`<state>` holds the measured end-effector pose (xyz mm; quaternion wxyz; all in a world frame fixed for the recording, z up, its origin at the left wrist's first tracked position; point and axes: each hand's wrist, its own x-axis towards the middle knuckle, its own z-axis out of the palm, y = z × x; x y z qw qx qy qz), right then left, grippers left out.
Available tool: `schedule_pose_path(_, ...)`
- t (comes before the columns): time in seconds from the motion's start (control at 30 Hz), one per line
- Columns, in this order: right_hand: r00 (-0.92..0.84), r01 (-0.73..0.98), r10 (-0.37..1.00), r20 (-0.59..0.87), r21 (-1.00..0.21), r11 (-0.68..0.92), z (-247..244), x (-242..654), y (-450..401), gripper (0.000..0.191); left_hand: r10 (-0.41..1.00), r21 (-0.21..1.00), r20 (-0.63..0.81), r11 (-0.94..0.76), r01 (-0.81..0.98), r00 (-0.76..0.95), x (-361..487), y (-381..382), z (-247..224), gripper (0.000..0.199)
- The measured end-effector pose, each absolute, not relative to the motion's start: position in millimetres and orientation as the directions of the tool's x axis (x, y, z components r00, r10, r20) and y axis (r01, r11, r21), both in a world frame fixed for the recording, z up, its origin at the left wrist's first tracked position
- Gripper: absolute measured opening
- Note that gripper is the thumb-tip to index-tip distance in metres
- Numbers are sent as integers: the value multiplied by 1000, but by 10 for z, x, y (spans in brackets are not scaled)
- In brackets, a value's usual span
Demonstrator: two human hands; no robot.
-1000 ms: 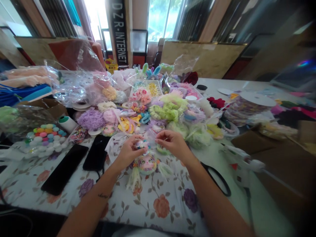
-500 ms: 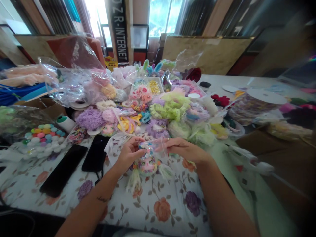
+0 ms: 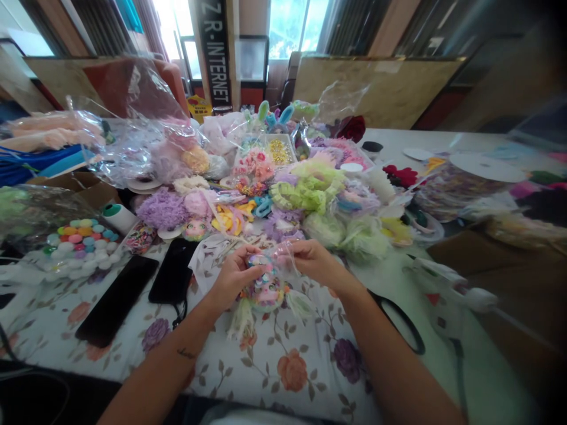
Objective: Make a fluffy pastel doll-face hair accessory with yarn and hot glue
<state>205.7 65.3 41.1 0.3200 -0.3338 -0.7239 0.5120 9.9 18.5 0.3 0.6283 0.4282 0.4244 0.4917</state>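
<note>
left hand [image 3: 230, 276] and right hand [image 3: 312, 261] pinch a round, glossy doll-face charm [image 3: 264, 289] with fluffy tassels over floral tablecloth [image 3: 283, 366].

Glossy clear plastic bags [image 3: 133, 147]; matt floral tablecloth [image 3: 283, 366].

A table [image 3: 274, 378] under a flower-printed cloth carries everything here. Take the black phone [image 3: 173, 273] as the mark: a second dark phone [image 3: 116, 300] lies just beside it to the left, a tray of coloured pom-poms [image 3: 80, 243] sits further left, a heap of pastel lace trims and bagged decorations [image 3: 283, 189] piles up behind it, and a white glue gun [image 3: 447, 289] lies well off to its right.
</note>
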Motion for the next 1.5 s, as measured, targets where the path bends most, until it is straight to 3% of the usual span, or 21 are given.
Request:
schedule_pose_path(0.2, -606, 76, 771, 195, -951, 300, 364, 2011, 659, 13, 984, 973, -102, 129, -189, 149, 92, 182, 24, 31)
schedule_pose_path(0.57, -491, 108, 835, 248, -934, 341, 339, 1912, 613, 13, 991, 986, -95, 107, -129, 90, 93, 171, 33, 25)
schedule_pose_path(0.73, -274, 120, 939, 208, -961, 248, 368, 1940, 633, 17, 992, 950, -125, 126, -285, 22, 84, 209, 28, 28)
schedule_pose_path(0.83, -40, 185, 989, 142, -972, 147, 453, 2049, 617, 21, 979, 859, -196, 147, -491, -49, 43, 262, 53, 31)
schedule_pose_path(0.9, 25, 174, 993, 115, -979, 109, 512, 2145, 544, 20, 969, 768, -243, 162, -619, -47, -16, 301, 80, 29)
schedule_pose_path(0.97, -78, 171, 995, 69, -982, 81, 540, 2236, 401, 19, 956, 682, -292, 193, -705, -21, -98, 333, 107, 24)
schedule_pose_path(1.03, -312, 209, 950, -12, -976, 56, 520, 2300, 202, 18, 940, 623, -340, 205, -754, -25, -184, 354, 130, 18)
schedule_pose_path(1.13, -620, 279, 768, -164, -960, 20, 415, 2335, -89, 15, 935, 598, -351, 182, -781, -51, -281, 365, 154, 13)
schedule_pose_path(1.3, -613, 390, 746, -259, -921, 1, 237, 2289, -232, 16, 933, 667, -358, 284, -689, 38, -291, 349, 160, 14)
schedule_pose_path(1.5, -645, 280, 738, -201, -960, -18, 167, 2086, -147, 16, 907, 707, -396, 401, -583, 144, -251, 333, 151, 19)
